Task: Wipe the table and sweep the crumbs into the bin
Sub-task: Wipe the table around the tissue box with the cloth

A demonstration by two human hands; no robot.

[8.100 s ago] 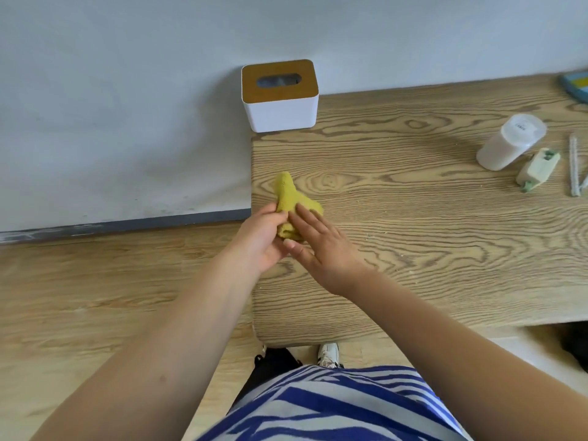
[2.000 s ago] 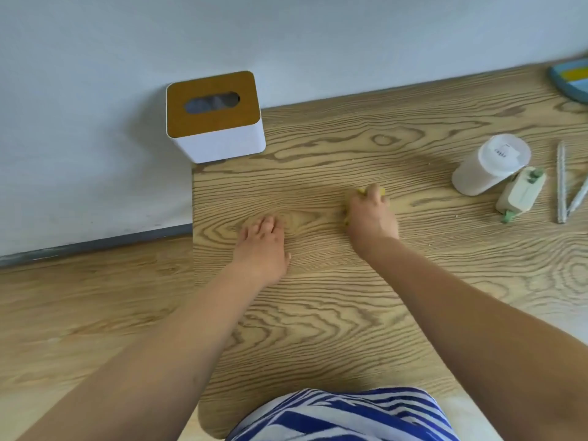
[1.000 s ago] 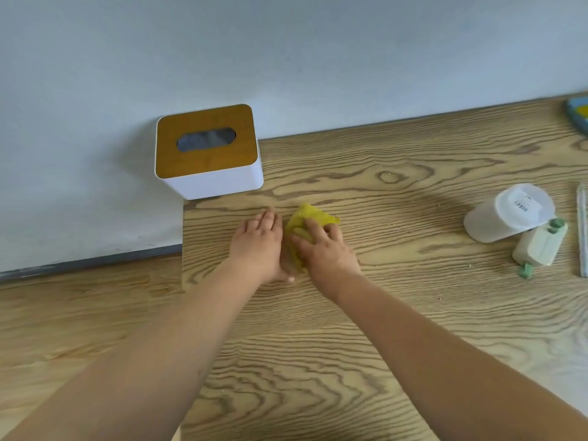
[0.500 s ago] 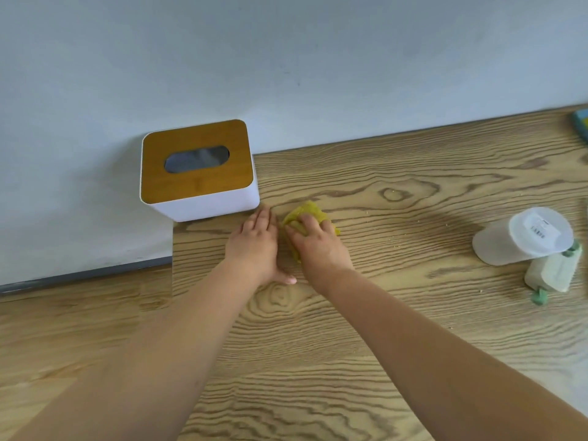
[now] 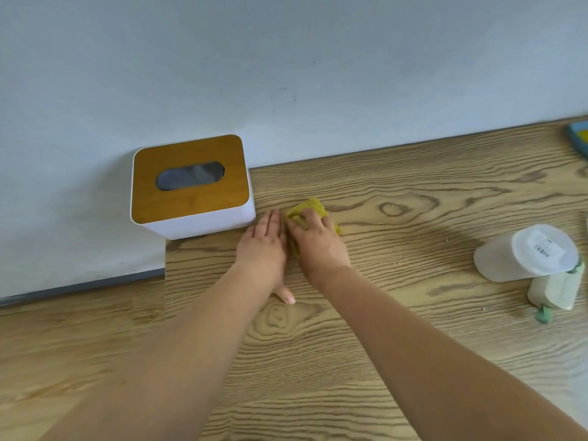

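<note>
A yellow-green cloth (image 5: 310, 209) lies on the wooden table (image 5: 397, 313), pressed down under my right hand (image 5: 318, 241), whose fingers grip it. My left hand (image 5: 265, 246) rests flat on the table right beside it, fingers straight and together, touching the cloth's left side. A white bin with a wooden lid and an oval slot (image 5: 191, 186) stands at the table's back left corner, just left of my left hand. Small crumbs (image 5: 394, 262) are scattered on the wood to the right of the cloth.
A white lidded plastic jar (image 5: 525, 253) lies on its side at the right, with a small pale green and white bottle (image 5: 556, 289) against it. A blue and yellow object (image 5: 580, 136) peeks in at the far right. The wall runs along the table's back edge.
Both hands and the cloth have slid left and back across the table toward the bin. The camera has moved closer, so the bin looks larger.
</note>
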